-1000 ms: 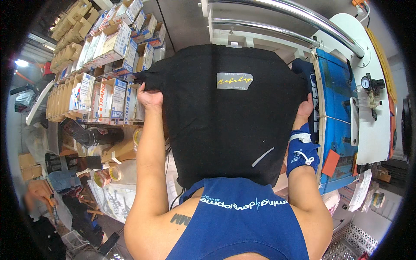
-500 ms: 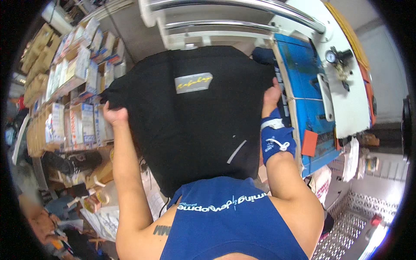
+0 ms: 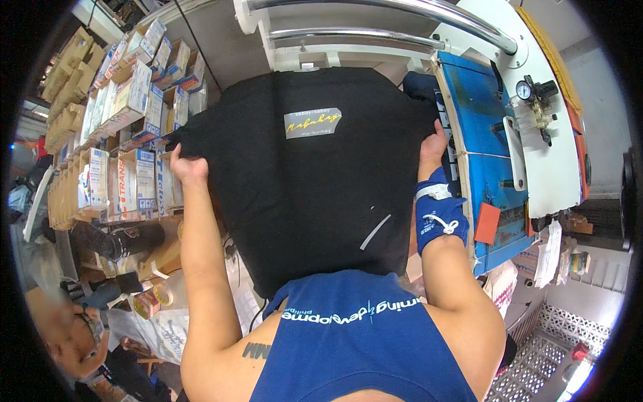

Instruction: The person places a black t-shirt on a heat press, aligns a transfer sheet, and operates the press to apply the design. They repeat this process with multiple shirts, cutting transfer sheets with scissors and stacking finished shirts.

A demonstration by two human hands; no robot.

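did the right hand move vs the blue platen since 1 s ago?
No. The right hand still grips the black garment at the blue platen's near edge; only the camera shifted.

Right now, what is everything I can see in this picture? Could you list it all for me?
Black garment: one, black with a small grey label near its top, spread out and held up at the middle.
Blue machine plate: one, blue, right of the garment.
White machine body: one, white, with a pressure gauge, upper right.
Metal bars: two, silver, along the top.
Cardboard boxes: many, brown and white, stacked on the left.
Tape rolls: a few, lower left.
Another person: one, lower left corner.
Blue vest: one, worn by the person.
Blue wrist wrap: one, right wrist.
Left hand: grips the garment's left edge.
Right hand: grips its right edge.
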